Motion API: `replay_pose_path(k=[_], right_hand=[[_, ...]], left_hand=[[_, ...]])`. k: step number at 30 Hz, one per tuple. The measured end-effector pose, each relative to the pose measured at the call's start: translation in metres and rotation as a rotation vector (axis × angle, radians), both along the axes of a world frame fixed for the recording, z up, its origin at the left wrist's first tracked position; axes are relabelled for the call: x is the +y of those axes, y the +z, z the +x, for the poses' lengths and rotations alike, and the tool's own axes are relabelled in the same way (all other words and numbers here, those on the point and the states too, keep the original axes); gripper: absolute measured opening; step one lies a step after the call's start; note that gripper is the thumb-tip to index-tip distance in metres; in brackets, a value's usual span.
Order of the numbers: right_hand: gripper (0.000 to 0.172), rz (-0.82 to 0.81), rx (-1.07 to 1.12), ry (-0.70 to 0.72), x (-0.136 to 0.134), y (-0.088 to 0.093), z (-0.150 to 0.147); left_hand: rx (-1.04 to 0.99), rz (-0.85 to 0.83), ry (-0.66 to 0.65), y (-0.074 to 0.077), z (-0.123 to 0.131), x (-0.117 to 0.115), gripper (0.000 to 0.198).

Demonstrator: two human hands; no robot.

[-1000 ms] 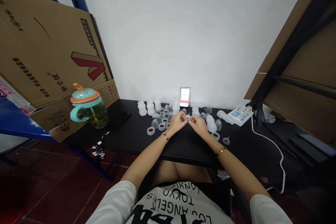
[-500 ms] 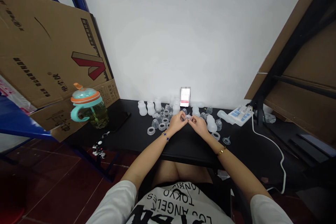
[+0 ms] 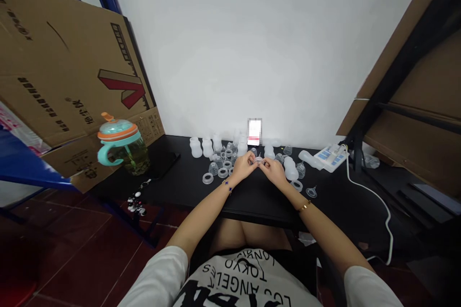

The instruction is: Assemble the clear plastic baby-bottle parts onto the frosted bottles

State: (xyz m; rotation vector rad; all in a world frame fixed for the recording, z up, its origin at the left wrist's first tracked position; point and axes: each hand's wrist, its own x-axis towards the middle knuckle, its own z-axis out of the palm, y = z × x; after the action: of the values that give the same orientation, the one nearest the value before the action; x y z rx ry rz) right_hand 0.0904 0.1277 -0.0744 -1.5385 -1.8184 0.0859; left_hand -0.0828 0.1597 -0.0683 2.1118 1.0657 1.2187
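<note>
Between my two hands is a translucent collar ring (image 3: 258, 159) with a thin tip, perhaps a bottle nipple, standing up from its middle. My left hand (image 3: 244, 168) pinches its left side, and my right hand (image 3: 273, 171) pinches the right side. Left of the hands lie several loose collar rings (image 3: 208, 178) and clear domed caps (image 3: 213, 169). A white feeding bottle (image 3: 291, 169) leans over beside my right hand. Near it are another ring (image 3: 297, 185) and a clear nipple (image 3: 311, 192). Fingers partly cover the held piece.
Several white bottles (image 3: 196, 147) stand along the wall by a lit phone (image 3: 254, 132). A teal-handled jug (image 3: 126, 146) and a dark flat device (image 3: 165, 166) are at left. At right lie a power strip (image 3: 330, 157) and its white cable (image 3: 374, 195). A large cardboard box (image 3: 72, 72) borders the desk.
Both hands keep their pinch on the ring at nearly the same spot. The thin tip in its middle shows a little more clearly; the view has shifted slightly.
</note>
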Motion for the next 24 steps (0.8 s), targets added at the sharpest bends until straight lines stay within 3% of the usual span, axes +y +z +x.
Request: replay_pose_path(k=[24], right_hand=[[0.034,0.032,0.090,0.066,0.0016,-0.0023,0.0006]], left_hand=[[-0.051,-0.047,-0.023,0.0045,0.0010,-0.0047,0.015]])
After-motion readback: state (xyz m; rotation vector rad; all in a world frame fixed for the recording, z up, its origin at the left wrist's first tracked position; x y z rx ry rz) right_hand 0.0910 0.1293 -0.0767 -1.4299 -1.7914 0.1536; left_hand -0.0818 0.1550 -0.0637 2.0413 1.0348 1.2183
